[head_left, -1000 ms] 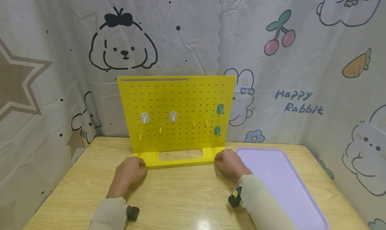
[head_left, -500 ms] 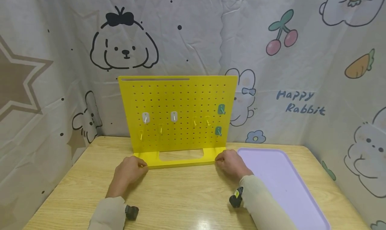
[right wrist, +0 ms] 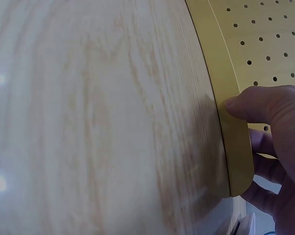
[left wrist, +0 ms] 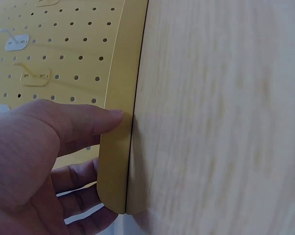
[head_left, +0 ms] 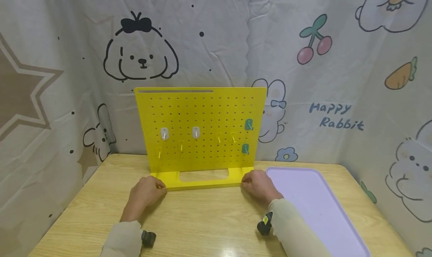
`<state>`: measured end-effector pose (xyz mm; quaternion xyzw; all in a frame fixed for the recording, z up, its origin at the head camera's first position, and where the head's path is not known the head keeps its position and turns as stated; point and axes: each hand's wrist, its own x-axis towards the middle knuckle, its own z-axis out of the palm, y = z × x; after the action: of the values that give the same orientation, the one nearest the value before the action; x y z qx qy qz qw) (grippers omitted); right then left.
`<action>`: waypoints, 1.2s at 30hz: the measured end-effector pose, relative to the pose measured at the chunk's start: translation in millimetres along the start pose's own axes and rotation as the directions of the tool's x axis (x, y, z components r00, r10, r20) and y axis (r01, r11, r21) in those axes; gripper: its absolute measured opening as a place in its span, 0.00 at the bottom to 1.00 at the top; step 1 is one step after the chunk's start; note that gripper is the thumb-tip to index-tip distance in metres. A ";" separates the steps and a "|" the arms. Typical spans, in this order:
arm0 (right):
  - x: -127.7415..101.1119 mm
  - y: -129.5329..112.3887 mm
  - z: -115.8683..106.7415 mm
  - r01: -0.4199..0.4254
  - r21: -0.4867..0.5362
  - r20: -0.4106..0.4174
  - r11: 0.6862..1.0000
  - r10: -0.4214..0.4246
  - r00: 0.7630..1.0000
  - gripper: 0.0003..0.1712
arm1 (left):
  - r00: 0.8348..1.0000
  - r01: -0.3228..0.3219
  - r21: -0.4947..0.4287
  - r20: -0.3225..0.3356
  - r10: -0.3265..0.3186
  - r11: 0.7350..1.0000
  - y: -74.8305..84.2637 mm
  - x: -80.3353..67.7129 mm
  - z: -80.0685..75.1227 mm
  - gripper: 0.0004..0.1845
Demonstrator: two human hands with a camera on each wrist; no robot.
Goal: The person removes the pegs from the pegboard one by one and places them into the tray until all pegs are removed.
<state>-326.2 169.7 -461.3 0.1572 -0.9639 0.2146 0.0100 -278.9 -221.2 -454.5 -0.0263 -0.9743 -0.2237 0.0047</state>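
A yellow pegboard (head_left: 206, 114) stands upright on its base at the back of the wooden table. My left hand (head_left: 146, 192) holds the base's front left corner; in the left wrist view its thumb (left wrist: 110, 119) presses the front lip while the other fingers reach behind. At the front right corner, my right hand (head_left: 260, 184) grips the base likewise, its thumb (right wrist: 235, 104) on the lip in the right wrist view. The board carries two white hooks (head_left: 164, 133), two green hooks (head_left: 249, 124) near the right edge and several yellow hooks (head_left: 181, 146).
A lilac tray (head_left: 312, 197) lies on the table (head_left: 199, 219) to the right, partly under the right forearm in the head view. Behind the table hangs a printed cloth (head_left: 216, 54) with cartoon animals, which also runs along both sides.
The head view has shifted slightly. Both hands keep their hold at the corners, and the pegboard stays in place.
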 end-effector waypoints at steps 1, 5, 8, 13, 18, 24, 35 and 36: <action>-0.7 0.1 0.6 0.004 -0.004 -0.001 1.000 -0.004 1.000 0.03 | 1.000 0.002 0.001 0.002 -0.002 1.000 0.2 -0.6 -0.2 0.07; -3.6 -0.3 0.5 0.012 -0.011 0.002 1.000 -0.011 1.000 0.03 | 1.000 0.006 -0.002 0.011 -0.006 1.000 1.4 -2.1 -1.7 0.08; -5.7 -1.3 -0.6 0.015 -0.013 -0.003 1.000 -0.015 1.000 0.03 | 1.000 0.008 -0.005 0.013 -0.008 1.000 3.0 -3.0 -3.6 0.08; -10.0 -2.6 -0.7 0.026 -0.024 -0.022 0.999 -0.027 0.999 0.03 | 1.000 0.004 -0.003 0.011 -0.004 1.000 5.7 -6.2 -6.7 0.07; -16.7 -3.5 -0.1 0.039 -0.028 -0.030 0.999 -0.040 0.999 0.03 | 1.000 0.012 -0.011 0.020 -0.011 1.000 5.6 -9.4 -5.4 0.07; -25.0 -4.7 -0.4 0.001 -0.004 -0.012 1.000 -0.001 1.000 0.04 | 1.000 0.001 -0.009 0.020 -0.001 1.000 6.4 -12.9 -3.3 0.07; -40.9 -7.7 1.8 0.006 -0.007 -0.016 1.000 -0.006 1.000 0.04 | 1.000 -0.029 -0.003 0.006 0.029 1.000 5.9 -23.2 -1.9 0.06; -42.2 -8.0 2.0 0.012 -0.009 -0.021 1.000 -0.012 1.000 0.04 | 1.000 -0.031 -0.001 0.004 0.031 1.000 5.5 -24.3 -1.7 0.06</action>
<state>-283.5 174.7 -463.4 0.1606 -0.9637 0.2120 0.0219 -254.4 -218.3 -451.1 -0.0419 -0.9737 -0.2237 0.0060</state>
